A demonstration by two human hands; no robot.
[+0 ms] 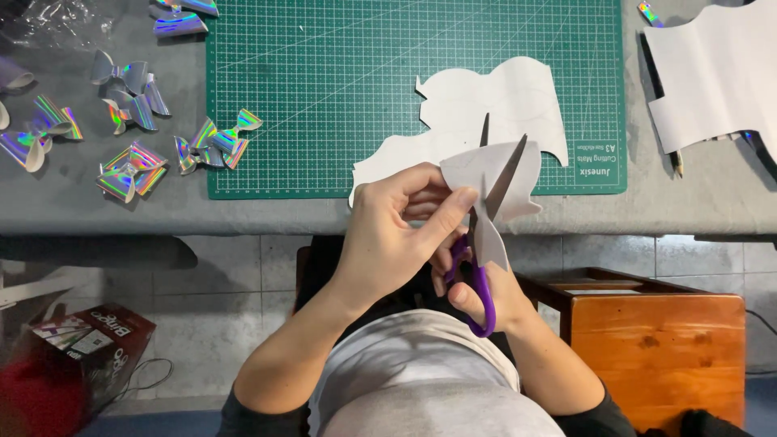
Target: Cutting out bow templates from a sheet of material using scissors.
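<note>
Head view: the left hand (pixel 388 235) pinches a white paper cut-out (pixel 494 182) between thumb and fingers, holding it up just past the near edge of the desk (pixel 121 212). The right hand (pixel 477 287) is closed through the loops of the purple-handled scissors (pixel 486 243), whose blades stand open in a narrow V and point away from the person, with the paper seated between them. Part of the cut-out hangs down over the scissor shanks.

The step in hand looks like trimming the outline of the shape: the cut is part-way, since the blades are still spread and the piece is not fully freed. The next move, by my reading, calls for closing the blades along the curve while the left hand turns the paper to feed the line, keeping the pinching fingertips out of the blade path.

On the desk behind, a larger white sheet (pixel 486 113) with a scalloped cut edge lies on the green cutting mat (pixel 324 97), overlapping its near edge. Several shiny holographic bows (pixel 129 170) lie near the left end of the desk, well apart from the hands. More white paper (pixel 720 73) lies at the far right corner. A wooden stool (pixel 655 340) stands on the floor beside the person.
</note>
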